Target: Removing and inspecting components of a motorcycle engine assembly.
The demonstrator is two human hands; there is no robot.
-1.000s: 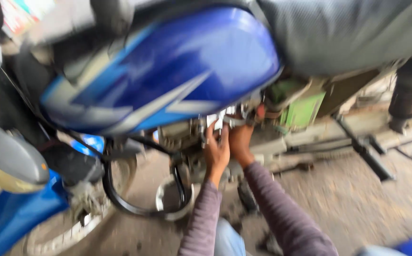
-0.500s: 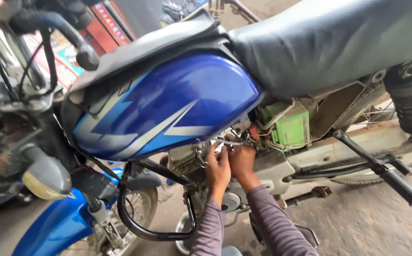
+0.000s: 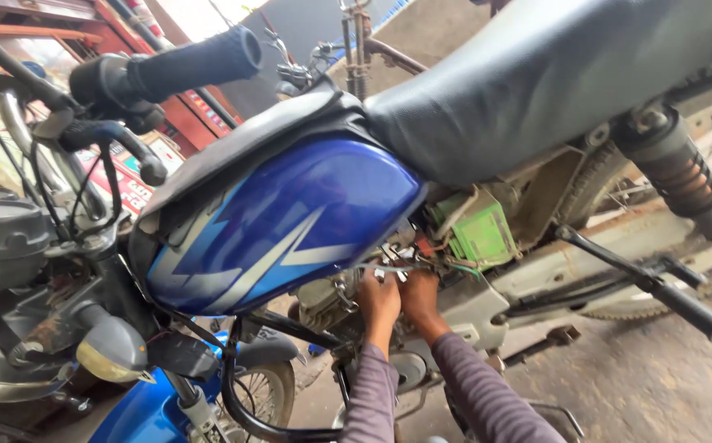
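Motorbike [image 3: 290, 221] w/ blue tank fills the workshop, standing on stained concrete floor [image 3: 659, 377]. Red signboard [image 3: 126, 184] behind handlebars, green box [image 3: 479, 234] under seat. Left hand [image 3: 378, 299] & right hand [image 3: 420, 297] at engine wiring; grip can't tell.

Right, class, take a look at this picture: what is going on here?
A person is working on a motorcycle with both bare hands. The left hand and right hand are side by side at the wiring just below the blue fuel tank, next to a green box under the black seat. The side cover appears to be off, leaving these parts exposed. Whether either hand grips anything cannot be told.
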